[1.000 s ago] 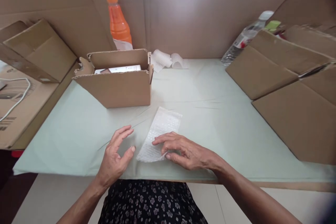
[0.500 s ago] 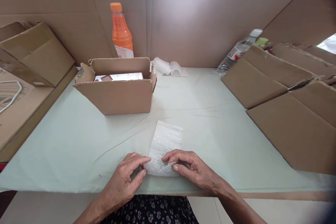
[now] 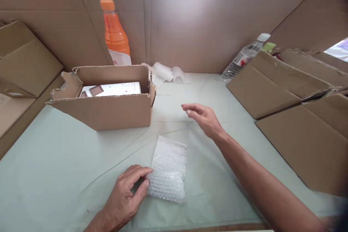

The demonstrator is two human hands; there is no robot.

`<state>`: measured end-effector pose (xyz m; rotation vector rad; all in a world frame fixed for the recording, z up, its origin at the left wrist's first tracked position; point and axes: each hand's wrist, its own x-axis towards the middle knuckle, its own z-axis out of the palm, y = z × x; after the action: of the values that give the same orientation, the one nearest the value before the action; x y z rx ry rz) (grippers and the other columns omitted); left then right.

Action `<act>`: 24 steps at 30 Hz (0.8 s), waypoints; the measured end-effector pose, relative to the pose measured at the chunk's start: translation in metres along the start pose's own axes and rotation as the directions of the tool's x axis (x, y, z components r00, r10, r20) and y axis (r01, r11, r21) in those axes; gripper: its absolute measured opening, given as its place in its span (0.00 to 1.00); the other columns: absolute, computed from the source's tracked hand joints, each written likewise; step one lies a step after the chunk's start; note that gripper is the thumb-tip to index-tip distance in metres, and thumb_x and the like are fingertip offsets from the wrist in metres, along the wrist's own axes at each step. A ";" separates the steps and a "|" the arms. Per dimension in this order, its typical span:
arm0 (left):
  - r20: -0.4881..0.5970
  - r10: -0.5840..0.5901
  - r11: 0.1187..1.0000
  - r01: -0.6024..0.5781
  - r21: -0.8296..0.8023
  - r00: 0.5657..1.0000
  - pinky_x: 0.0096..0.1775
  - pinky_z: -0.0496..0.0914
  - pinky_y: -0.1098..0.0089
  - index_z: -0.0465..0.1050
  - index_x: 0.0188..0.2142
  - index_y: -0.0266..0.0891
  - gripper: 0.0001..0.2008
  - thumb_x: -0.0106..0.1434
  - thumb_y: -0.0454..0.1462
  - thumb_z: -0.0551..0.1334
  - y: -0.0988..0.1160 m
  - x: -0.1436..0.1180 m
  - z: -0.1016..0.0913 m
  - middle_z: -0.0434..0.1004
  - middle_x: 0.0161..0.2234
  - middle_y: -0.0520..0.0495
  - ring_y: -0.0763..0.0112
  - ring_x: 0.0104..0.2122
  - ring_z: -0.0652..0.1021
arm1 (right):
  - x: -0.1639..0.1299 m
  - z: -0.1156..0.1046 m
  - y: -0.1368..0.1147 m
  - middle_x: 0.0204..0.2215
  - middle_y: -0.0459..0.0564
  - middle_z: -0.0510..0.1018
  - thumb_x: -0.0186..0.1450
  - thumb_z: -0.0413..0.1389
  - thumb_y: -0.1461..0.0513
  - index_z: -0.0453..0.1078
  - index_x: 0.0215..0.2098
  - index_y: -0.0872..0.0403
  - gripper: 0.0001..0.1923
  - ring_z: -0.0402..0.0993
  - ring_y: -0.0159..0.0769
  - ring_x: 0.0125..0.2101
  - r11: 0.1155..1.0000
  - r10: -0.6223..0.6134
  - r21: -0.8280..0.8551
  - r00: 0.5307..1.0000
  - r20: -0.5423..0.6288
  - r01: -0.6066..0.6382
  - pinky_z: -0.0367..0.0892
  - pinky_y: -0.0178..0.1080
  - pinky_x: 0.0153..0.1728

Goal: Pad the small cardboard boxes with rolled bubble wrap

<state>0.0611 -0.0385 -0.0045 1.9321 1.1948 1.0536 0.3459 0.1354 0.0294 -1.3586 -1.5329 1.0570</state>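
Observation:
A clear bubble wrap pouch (image 3: 169, 168) lies flat near the front of the table. My left hand (image 3: 125, 190) pinches its left edge between thumb and index finger. Out past the pouch, my right hand (image 3: 203, 117) hovers over the cloth, its fingers stretched out and holding nothing. Nearest to that hand at the back are curled pieces of bubble wrap (image 3: 163, 71). An open cardboard box (image 3: 125, 113) stands to the left of it, with a white printed box (image 3: 116, 89) inside.
An orange drink bottle (image 3: 116, 38) stands behind the box. At the right, a clear plastic bottle (image 3: 240, 58) leans by several cardboard boxes (image 3: 304, 145). Another carton (image 3: 29, 56) is at the left edge. Pale green cloth (image 3: 67, 156) covers the table, and cardboard walls (image 3: 190, 21) close off the back.
My right hand has let go of the pouch and moved forward over the table. My left hand stays at the pouch's left edge. The view has shifted slightly.

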 end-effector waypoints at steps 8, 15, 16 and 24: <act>0.000 0.113 0.991 -0.113 -0.074 0.994 0.31 0.74 0.66 0.69 0.55 0.46 0.22 0.64 0.27 0.58 -0.014 0.006 0.009 0.77 0.30 0.47 0.65 0.29 0.78 | 0.162 0.066 0.007 0.36 0.51 0.78 0.58 0.62 0.67 0.72 0.42 0.55 0.13 0.78 0.34 0.33 0.898 0.269 0.364 0.963 -0.009 -0.247 0.73 0.33 0.26; -0.041 0.149 0.983 -0.152 -0.100 0.988 0.28 0.72 0.65 0.68 0.56 0.44 0.22 0.64 0.26 0.57 -0.022 0.008 0.017 0.75 0.27 0.46 0.65 0.27 0.76 | 0.162 0.081 0.000 0.36 0.48 0.78 0.63 0.58 0.64 0.73 0.37 0.55 0.04 0.76 0.27 0.30 0.897 0.202 0.422 0.971 -0.127 -0.131 0.61 0.28 0.21; -0.033 0.153 0.983 -0.155 -0.103 0.988 0.29 0.72 0.65 0.68 0.56 0.44 0.22 0.64 0.26 0.57 -0.022 0.007 0.017 0.75 0.27 0.46 0.65 0.27 0.76 | 0.145 0.069 -0.001 0.34 0.47 0.79 0.62 0.59 0.63 0.74 0.35 0.55 0.04 0.75 0.27 0.29 0.914 0.153 0.395 0.978 -0.140 -0.087 0.61 0.28 0.21; -0.024 0.167 0.984 -0.168 -0.051 0.986 0.32 0.73 0.67 0.71 0.52 0.37 0.18 0.65 0.24 0.57 -0.013 0.006 0.012 0.77 0.30 0.45 0.67 0.30 0.77 | 0.018 -0.070 0.010 0.21 0.46 0.77 0.60 0.63 0.48 0.77 0.27 0.53 0.17 0.66 0.30 0.23 0.964 0.128 -0.239 0.991 0.034 -0.117 0.61 0.35 0.25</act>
<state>0.0675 -0.0291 -0.0196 2.0123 1.0181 1.1816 0.4136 0.1585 0.0430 -1.6191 -1.6702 1.0127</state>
